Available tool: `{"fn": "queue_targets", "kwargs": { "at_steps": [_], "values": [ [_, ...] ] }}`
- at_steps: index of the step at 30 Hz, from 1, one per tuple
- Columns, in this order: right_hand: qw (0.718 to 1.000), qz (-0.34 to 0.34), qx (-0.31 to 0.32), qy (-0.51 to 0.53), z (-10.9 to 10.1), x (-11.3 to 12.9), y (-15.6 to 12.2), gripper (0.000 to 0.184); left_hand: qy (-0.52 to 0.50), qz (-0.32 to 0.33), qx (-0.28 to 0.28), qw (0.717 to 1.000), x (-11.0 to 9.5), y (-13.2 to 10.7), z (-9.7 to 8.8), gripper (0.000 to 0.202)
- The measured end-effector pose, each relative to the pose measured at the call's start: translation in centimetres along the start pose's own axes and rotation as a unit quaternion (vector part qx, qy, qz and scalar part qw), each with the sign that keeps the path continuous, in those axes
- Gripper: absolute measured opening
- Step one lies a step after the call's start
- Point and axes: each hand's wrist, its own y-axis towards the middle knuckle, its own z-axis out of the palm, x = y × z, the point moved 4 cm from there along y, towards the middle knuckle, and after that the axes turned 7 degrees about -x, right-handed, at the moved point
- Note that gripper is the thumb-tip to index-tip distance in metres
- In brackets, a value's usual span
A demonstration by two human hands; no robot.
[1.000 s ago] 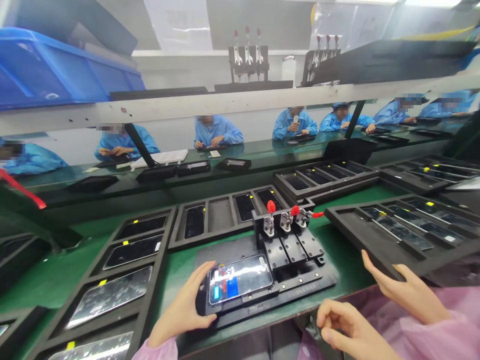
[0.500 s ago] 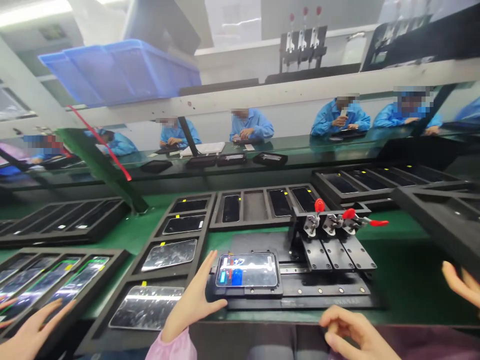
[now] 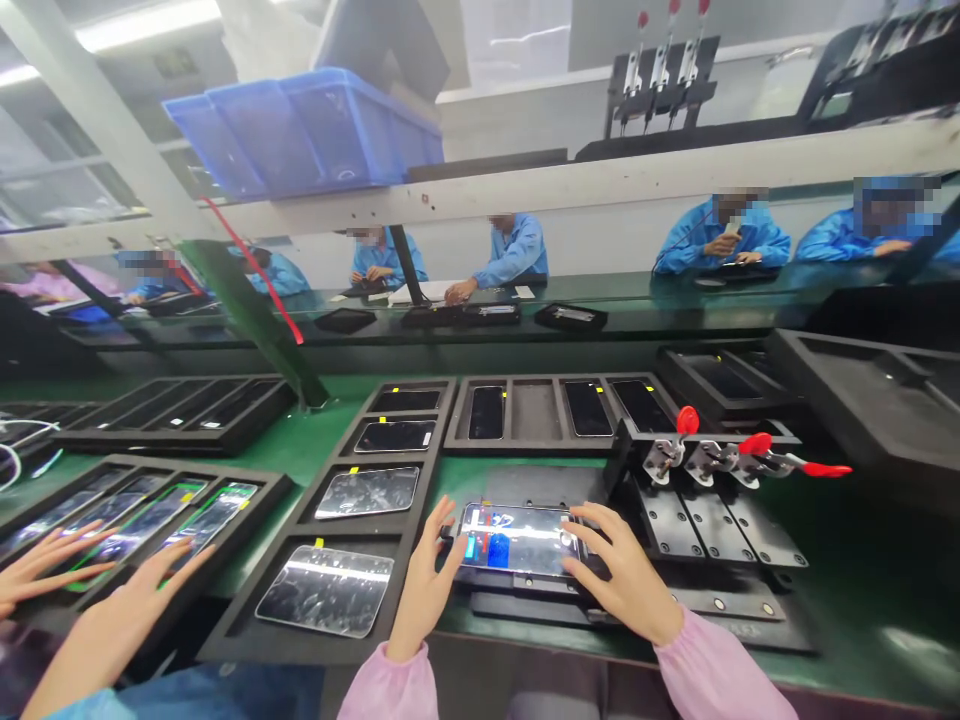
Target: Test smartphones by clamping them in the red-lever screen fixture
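A smartphone (image 3: 517, 540) with a lit, coloured screen lies face up at the black slide fixture (image 3: 540, 590) in front of me. My left hand (image 3: 429, 565) grips its left end, thumb near the front corner and fingers at the back corner. At the opposite end, my right hand (image 3: 619, 570) has its thumb and fingers around the phone's right edge. Three toggle clamps (image 3: 709, 460) with red handles stand on the fixture, right of my right hand. Whether the phone touches the fixture everywhere is hidden.
Left of me, a foam tray (image 3: 232, 625) holds several phone screens; another tray (image 3: 559, 440) lies behind the fixture. A co-worker's hands (image 3: 142, 600) are over a screen tray at far left. A dark tray (image 3: 847, 375) sits back right. A blue bin (image 3: 300, 135) stands overhead.
My right hand has come from the table's front edge to the phone's right end. The left hand has closed at its left end. At right, a dark tray moved back and another hand left view.
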Motion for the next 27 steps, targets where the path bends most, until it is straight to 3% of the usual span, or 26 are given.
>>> {"fn": "queue_targets", "kwargs": {
  "at_steps": [7, 11, 16, 20, 27],
  "values": [
    [0.992, -0.001, 0.113, -0.050, 1.4, 1.7, 1.7, 0.049, -0.087, -0.053, -0.041, 0.994, 1.6, 1.4, 1.3, 0.047],
    [0.987, 0.006, 0.160, -0.003, 0.7, 2.3, 1.6, 0.039, -0.081, -0.043, -0.044, 0.995, 1.9, 1.2, 1.4, 0.046],
    [0.990, 0.055, 0.103, 0.075, -0.8, 1.3, 1.0, 0.031, -0.079, -0.042, -0.043, 0.995, 1.8, 1.1, 1.3, 0.046],
    [0.988, 0.099, 0.056, 0.109, -0.7, 0.1, 1.6, 0.029, -0.068, -0.044, -0.047, 0.996, 1.6, 1.0, 1.3, 0.046],
    [0.994, 0.051, 0.092, 0.024, 0.8, 0.2, 2.9, 0.038, -0.064, -0.042, -0.053, 0.996, 1.7, 1.0, 1.2, 0.046]
  ]
}}
